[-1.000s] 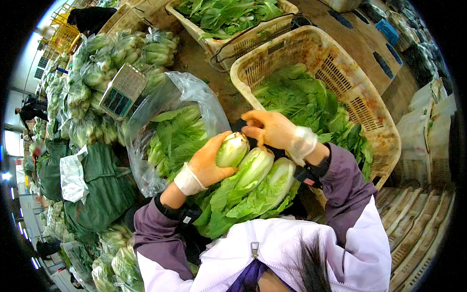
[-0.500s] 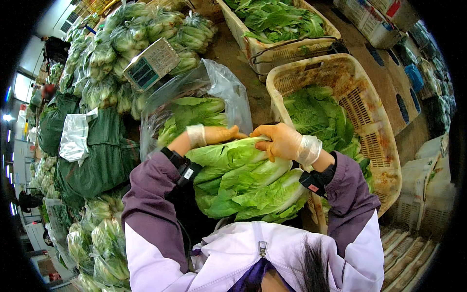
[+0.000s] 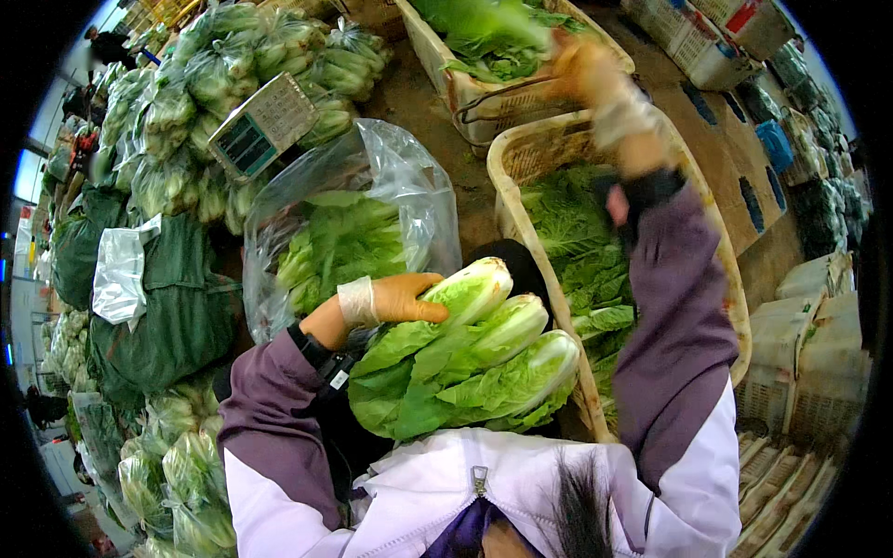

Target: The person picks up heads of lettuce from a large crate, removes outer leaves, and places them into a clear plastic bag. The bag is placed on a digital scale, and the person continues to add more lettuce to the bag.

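Note:
Several pale-stemmed romaine lettuce heads (image 3: 465, 358) lie side by side on my lap, their cut ends pointing right. My left hand (image 3: 400, 299), in an orange glove, is closed over the upper head, with the thumb on its near side. My right hand (image 3: 586, 74), gloved in orange too, is stretched out over the near end of the far crate (image 3: 479, 98). Motion smears its fingers. A blurred green leaf (image 3: 507, 23) is just left of them, and I cannot make out whether they touch it. Loose leaves lie in that crate.
Ahead of my left hand stands an open clear plastic bag (image 3: 423, 200) with lettuce inside. A yellowish crate (image 3: 507, 177) holding lettuce is at my right. Bagged greens (image 3: 200, 88), a scale display (image 3: 251, 139) and a green sack (image 3: 172, 307) are on the left.
My right hand has left the lettuce and swung forward and right to the far crate. My left hand has shifted slightly right and down along the upper head, whose cut ends now show.

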A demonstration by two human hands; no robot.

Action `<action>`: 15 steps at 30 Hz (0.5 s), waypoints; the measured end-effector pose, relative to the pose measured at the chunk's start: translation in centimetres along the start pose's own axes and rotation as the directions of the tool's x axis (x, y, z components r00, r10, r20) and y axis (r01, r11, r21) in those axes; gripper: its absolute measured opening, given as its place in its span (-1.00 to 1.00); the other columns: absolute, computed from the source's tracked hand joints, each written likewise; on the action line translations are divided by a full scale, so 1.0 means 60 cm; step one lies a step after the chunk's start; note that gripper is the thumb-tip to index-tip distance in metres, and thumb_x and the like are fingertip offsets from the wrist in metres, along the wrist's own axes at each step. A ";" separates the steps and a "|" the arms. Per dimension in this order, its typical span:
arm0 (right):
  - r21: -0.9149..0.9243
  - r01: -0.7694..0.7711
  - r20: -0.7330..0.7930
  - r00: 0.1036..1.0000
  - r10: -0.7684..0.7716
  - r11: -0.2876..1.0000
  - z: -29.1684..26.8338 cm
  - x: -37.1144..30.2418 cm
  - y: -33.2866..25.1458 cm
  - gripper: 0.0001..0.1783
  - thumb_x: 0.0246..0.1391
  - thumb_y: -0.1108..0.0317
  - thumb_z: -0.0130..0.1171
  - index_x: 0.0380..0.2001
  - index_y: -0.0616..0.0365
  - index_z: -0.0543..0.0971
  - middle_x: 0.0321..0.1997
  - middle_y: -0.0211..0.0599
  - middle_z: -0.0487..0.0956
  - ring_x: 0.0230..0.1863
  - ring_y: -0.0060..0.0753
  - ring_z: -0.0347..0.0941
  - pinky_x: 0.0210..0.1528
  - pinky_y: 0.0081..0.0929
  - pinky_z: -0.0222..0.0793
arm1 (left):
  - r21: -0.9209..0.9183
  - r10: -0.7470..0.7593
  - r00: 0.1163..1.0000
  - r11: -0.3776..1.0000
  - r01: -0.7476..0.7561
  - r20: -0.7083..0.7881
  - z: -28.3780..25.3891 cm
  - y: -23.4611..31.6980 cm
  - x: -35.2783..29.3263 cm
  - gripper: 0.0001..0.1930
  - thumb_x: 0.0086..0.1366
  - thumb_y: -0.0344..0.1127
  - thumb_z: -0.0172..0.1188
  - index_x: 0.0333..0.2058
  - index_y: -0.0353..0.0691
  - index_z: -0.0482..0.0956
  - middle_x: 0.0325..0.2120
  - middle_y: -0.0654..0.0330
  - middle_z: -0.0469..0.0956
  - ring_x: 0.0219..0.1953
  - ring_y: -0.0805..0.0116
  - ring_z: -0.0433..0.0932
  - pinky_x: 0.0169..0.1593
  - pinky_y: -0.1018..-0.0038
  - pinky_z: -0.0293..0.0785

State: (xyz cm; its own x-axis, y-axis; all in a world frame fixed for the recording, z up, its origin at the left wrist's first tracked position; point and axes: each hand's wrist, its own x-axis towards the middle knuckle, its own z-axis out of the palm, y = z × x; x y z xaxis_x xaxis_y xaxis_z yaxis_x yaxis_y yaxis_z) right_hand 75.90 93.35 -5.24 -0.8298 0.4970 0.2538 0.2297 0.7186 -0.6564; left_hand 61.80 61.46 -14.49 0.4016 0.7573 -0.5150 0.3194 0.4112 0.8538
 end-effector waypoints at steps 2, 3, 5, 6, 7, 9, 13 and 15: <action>-0.525 -0.399 -0.412 0.892 0.185 0.752 -0.193 0.032 0.150 -0.53 0.10 -0.05 -0.04 -0.25 0.17 0.48 -0.36 -0.17 0.52 -0.31 -0.29 0.49 -0.12 -0.28 0.37 | 0.107 0.043 0.997 0.993 -0.049 0.065 -0.006 0.027 0.044 -0.21 0.04 0.09 0.13 0.11 -0.38 0.15 -0.03 -0.03 0.38 -0.02 0.31 0.37 0.05 0.45 0.26; -0.312 -0.294 -0.349 0.920 0.179 0.904 -0.101 0.016 0.064 -0.61 0.11 0.05 -0.05 -0.22 0.17 0.45 -0.44 -0.21 0.53 -0.39 -0.33 0.49 -0.27 -0.32 0.37 | 0.103 0.052 0.998 0.993 -0.050 -0.020 -0.010 -0.006 0.014 -0.18 0.03 0.09 0.15 0.13 -0.37 0.13 -0.02 -0.03 0.37 -0.02 0.31 0.37 0.06 0.46 0.26; -0.337 -0.350 -0.114 0.937 0.332 0.874 -0.070 -0.097 -0.048 -0.63 0.16 0.09 -0.11 -0.21 0.17 0.44 -0.55 -0.25 0.52 -0.45 -0.34 0.48 -0.40 -0.36 0.38 | 0.071 0.132 0.987 0.989 -0.126 -0.087 -0.003 -0.043 0.012 -0.14 -0.01 0.04 0.19 0.16 -0.35 0.06 0.03 0.01 0.32 0.02 0.31 0.32 0.10 0.44 0.20; -0.335 -0.252 0.103 0.948 0.301 0.908 -0.045 -0.173 -0.048 -0.67 0.09 0.13 -0.05 -0.27 0.16 0.48 -0.51 -0.24 0.53 -0.42 -0.31 0.49 -0.37 -0.35 0.39 | 0.002 0.136 0.984 0.991 -0.136 -0.114 0.003 -0.068 0.015 -0.12 -0.04 -0.03 0.23 0.18 -0.33 0.02 0.06 0.04 0.28 0.07 0.32 0.27 0.14 0.42 0.16; -0.296 -0.149 0.372 0.892 0.257 0.943 -0.018 -0.271 -0.052 -0.71 0.03 0.17 0.01 -0.32 0.15 0.52 -0.46 -0.24 0.54 -0.40 -0.27 0.49 -0.34 -0.34 0.40 | -0.066 0.148 0.980 0.985 -0.157 -0.132 0.007 -0.083 0.017 -0.08 -0.07 -0.09 0.26 0.20 -0.30 -0.01 0.10 0.08 0.24 0.11 0.33 0.23 0.18 0.41 0.11; -0.239 -0.100 0.670 0.703 0.239 0.966 0.011 -0.450 -0.077 -0.79 -0.11 0.25 0.13 -0.43 0.12 0.59 -0.37 -0.22 0.56 -0.34 -0.21 0.50 -0.28 -0.33 0.43 | -0.178 0.169 0.983 0.967 -0.180 -0.076 0.012 -0.066 0.022 -0.01 -0.14 -0.12 0.34 0.20 -0.29 -0.05 0.10 0.10 0.23 0.11 0.34 0.22 0.18 0.40 0.11; -0.086 -0.787 0.572 0.463 0.677 0.611 0.122 -0.559 -0.165 -0.62 -0.19 0.22 0.27 -0.30 0.25 0.54 -0.33 -0.08 0.57 -0.31 -0.20 0.51 -0.24 -0.34 0.40 | -0.211 0.073 0.995 0.974 -0.085 -0.064 0.022 -0.056 -0.007 0.02 -0.19 -0.14 0.43 0.19 -0.28 -0.02 0.04 0.09 0.29 0.05 0.34 0.28 0.14 0.44 0.17; 0.048 -0.834 0.393 0.522 0.757 0.549 0.180 -0.589 -0.156 -0.54 -0.20 0.22 0.29 -0.22 0.28 0.50 -0.31 -0.08 0.56 -0.27 -0.22 0.49 -0.17 -0.37 0.38 | -0.279 0.117 0.991 0.951 -0.133 -0.071 0.027 -0.075 -0.021 -0.02 -0.18 -0.18 0.44 0.17 -0.29 0.03 0.03 0.12 0.30 0.03 0.35 0.30 0.12 0.45 0.20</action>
State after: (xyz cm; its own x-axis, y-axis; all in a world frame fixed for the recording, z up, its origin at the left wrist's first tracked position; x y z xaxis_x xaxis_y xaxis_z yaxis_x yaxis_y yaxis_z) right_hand 97.58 63.82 -15.77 -0.4586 0.6125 -0.6439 0.7938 -0.0434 -0.6066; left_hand 61.28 57.84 -17.79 0.3744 0.8344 -0.4045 0.0115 0.4320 0.9018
